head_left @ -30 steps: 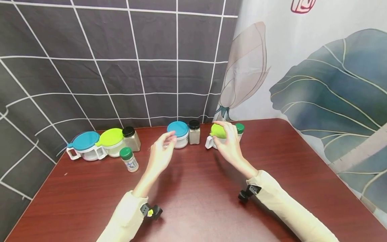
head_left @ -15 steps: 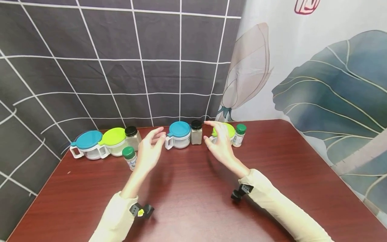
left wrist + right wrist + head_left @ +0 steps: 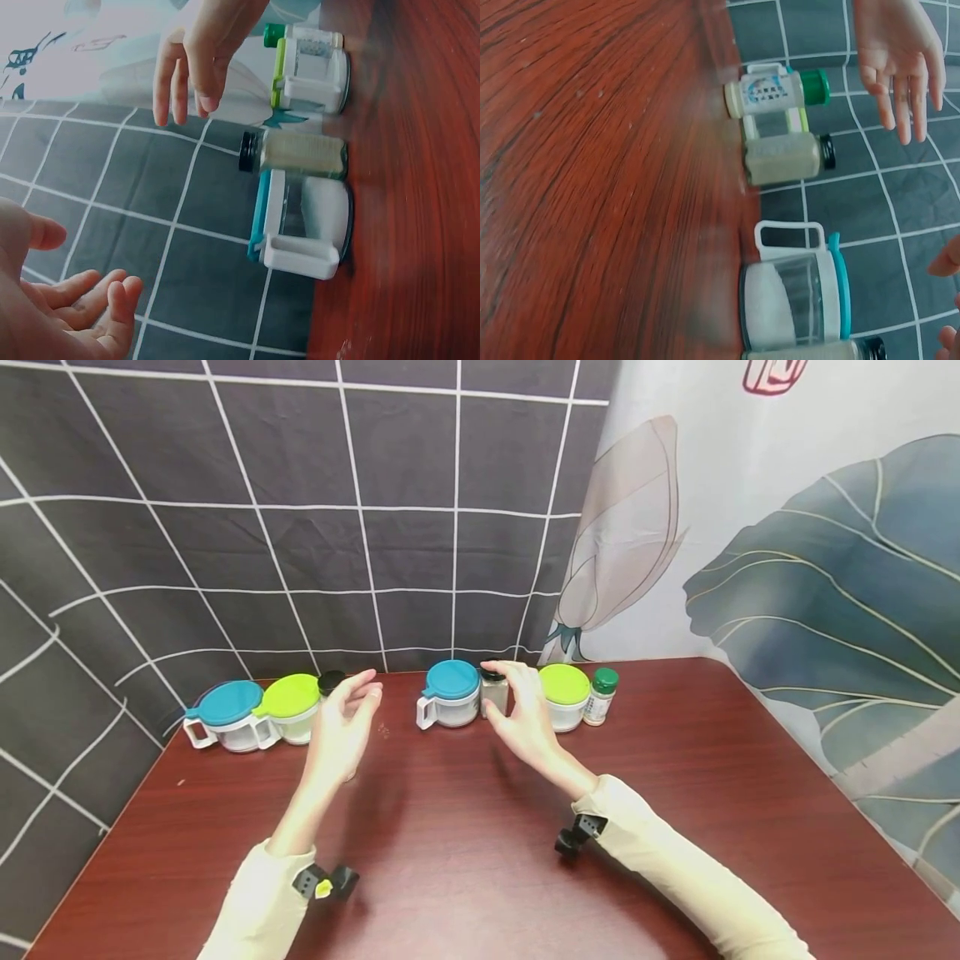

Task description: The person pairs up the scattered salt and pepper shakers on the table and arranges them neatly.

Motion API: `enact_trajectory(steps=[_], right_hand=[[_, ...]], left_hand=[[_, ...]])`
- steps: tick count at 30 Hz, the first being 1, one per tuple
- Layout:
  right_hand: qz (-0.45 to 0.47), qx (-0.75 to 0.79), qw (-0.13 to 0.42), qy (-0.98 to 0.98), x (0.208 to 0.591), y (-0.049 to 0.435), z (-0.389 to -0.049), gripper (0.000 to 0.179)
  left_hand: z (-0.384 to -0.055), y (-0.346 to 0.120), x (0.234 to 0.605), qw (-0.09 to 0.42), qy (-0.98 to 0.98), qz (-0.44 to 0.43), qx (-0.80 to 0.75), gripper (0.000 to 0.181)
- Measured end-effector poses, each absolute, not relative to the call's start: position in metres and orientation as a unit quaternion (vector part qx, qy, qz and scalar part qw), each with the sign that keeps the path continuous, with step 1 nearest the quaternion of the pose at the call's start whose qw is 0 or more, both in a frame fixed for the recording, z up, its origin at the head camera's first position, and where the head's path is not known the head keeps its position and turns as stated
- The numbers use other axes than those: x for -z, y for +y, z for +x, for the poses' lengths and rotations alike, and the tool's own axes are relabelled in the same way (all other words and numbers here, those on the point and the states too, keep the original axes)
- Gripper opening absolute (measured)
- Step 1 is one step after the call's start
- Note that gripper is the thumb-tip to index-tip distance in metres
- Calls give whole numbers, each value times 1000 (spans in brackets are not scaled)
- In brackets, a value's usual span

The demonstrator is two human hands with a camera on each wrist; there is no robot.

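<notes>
My left hand (image 3: 337, 731) hovers above the table, fingers loosely bent and holding nothing. It covers most of a black-lidded jar (image 3: 331, 682) and hides a green-capped shaker, which shows in the right wrist view as a labelled shaker (image 3: 769, 95). Also empty, my right hand (image 3: 521, 714) hangs in front of another black-lidded jar (image 3: 494, 695), thumb and fingers apart. Left of that jar stands a blue-lidded seasoning jar (image 3: 453, 695) with a white handle. To its right are a lime-lidded seasoning jar (image 3: 565, 693) and a second green-capped shaker (image 3: 600, 700).
At the left back of the reddish-brown table (image 3: 450, 843) stand a blue-lidded jar (image 3: 229, 714) and a lime-lidded jar (image 3: 291, 708), side by side. A dark gridded cloth (image 3: 405, 552) and a pale printed curtain (image 3: 720, 552) hang behind the table.
Both hands have moved left past the jars, staying empty. The right hand has left the lime-lidded jar's front, and the left hand has come over the left shaker. The head view has shifted slightly.
</notes>
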State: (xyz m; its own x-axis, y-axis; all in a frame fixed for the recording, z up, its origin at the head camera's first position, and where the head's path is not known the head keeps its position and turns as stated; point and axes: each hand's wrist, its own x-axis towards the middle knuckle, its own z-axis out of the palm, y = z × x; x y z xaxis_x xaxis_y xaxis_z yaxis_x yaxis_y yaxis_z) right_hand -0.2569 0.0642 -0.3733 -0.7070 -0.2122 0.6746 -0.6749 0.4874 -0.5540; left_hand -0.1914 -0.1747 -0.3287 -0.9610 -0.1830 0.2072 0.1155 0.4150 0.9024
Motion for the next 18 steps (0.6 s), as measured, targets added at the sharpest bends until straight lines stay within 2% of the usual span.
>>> enact_trajectory(steps=[18], right_hand=[[296, -439, 256, -809, 376, 27, -256, 50]], left_hand=[[-179, -210, 326, 149, -846, 61, 509, 43]])
